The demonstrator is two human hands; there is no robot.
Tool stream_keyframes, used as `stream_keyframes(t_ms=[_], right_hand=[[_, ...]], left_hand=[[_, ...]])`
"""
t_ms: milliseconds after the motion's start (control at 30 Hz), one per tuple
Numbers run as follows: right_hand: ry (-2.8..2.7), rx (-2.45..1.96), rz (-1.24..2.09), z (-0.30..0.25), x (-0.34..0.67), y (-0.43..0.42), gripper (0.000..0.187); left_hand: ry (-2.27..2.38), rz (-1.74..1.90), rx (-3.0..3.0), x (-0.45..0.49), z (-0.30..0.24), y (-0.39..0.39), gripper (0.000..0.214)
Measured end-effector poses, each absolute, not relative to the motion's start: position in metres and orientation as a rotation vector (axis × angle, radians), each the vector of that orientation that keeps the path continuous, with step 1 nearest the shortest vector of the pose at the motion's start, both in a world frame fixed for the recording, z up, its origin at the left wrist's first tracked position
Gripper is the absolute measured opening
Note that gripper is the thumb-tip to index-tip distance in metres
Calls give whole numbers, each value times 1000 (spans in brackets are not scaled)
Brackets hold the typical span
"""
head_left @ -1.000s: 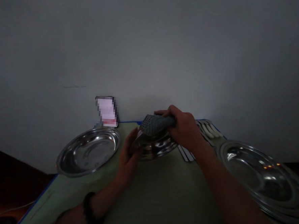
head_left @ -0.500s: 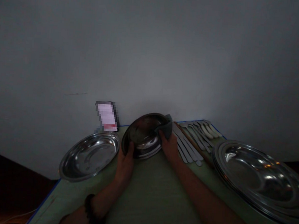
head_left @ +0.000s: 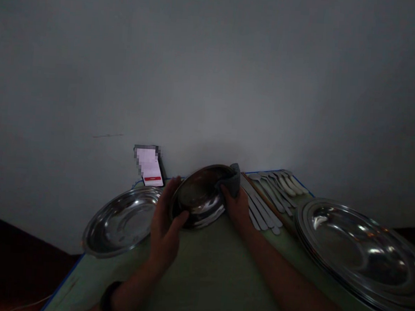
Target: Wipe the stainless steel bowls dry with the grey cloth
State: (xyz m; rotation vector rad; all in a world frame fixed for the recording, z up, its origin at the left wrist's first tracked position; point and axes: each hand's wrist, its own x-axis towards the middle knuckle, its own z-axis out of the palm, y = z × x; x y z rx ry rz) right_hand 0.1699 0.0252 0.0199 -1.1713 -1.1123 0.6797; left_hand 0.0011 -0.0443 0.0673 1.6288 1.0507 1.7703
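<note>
A small steel bowl is tilted up on its edge at the middle of the table, its hollow facing me. My left hand grips its left rim, thumb on the inside. My right hand holds the right rim and presses a grey cloth against it. The bowl appears to rest on other stacked bowls beneath it.
A steel plate lies at the left. Large stacked steel plates fill the right. Several knives and spoons lie in a row behind my right hand. A phone leans on the wall. The green table has a blue edge.
A second ago my right hand held the cloth over the flat bowl. Now the bowl is tipped up toward me, held by both hands, and my left hand has slid higher on the rim.
</note>
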Motion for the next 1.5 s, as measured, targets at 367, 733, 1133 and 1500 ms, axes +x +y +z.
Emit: stream_keyframes(t_ms=[367, 733, 1133, 1500], right_hand=[[-1233, -1087, 431, 70, 173, 19, 17], [-1997, -941, 74, 170, 172, 18, 31], [-1125, -1097, 233, 141, 165, 33, 25], [-697, -777, 1261, 113, 117, 37, 40]], left_hand=[[1397, 1135, 1917, 2, 180, 8, 34], [1345, 1077, 2165, -17, 200, -7, 22], [1095, 1439, 1579, -19, 202, -2, 35], [1055, 1800, 1176, 21, 175, 15, 23]])
